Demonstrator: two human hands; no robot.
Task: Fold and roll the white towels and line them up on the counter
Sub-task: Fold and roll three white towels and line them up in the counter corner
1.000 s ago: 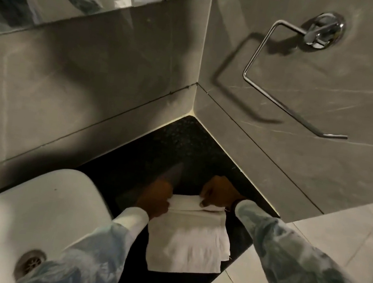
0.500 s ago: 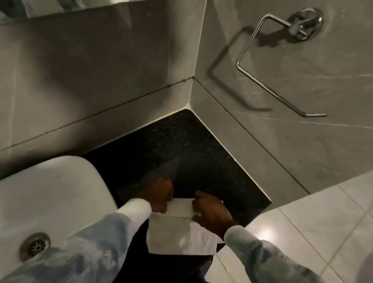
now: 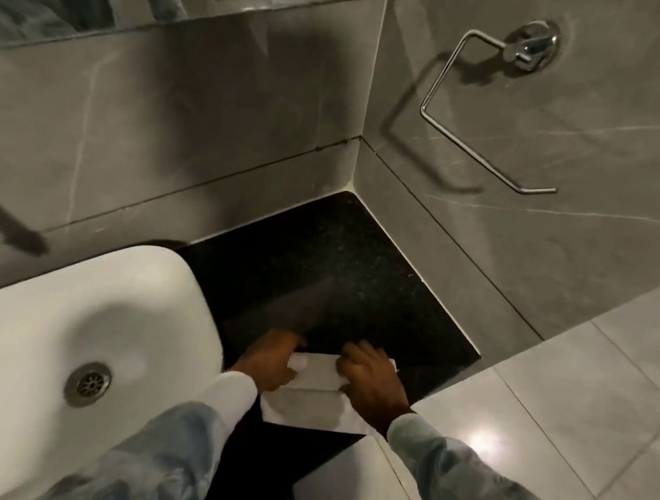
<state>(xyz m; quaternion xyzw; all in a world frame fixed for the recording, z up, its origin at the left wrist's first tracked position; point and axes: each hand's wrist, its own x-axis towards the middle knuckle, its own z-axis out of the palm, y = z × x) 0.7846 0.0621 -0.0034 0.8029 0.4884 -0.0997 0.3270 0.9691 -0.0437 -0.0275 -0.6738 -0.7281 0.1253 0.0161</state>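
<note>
A small white towel (image 3: pixel 312 406) lies at the front edge of the black speckled counter (image 3: pixel 341 277), its near part hanging over the edge. Its far end is rolled into a thick band between my hands. My left hand (image 3: pixel 268 357) grips the roll's left end with curled fingers. My right hand (image 3: pixel 371 382) presses down on the roll's right end, fingers bent over it. No other towel is in view.
A white basin (image 3: pixel 54 329) with a metal drain fills the left. Grey tiled walls meet at the counter's far corner. A chrome towel ring (image 3: pixel 487 115) hangs on the right wall. Pale floor tiles (image 3: pixel 572 411) lie to the right.
The flat part of the towel has grown shorter as the roll was turned toward me. Both hands moved nearer the counter's front edge with it.
</note>
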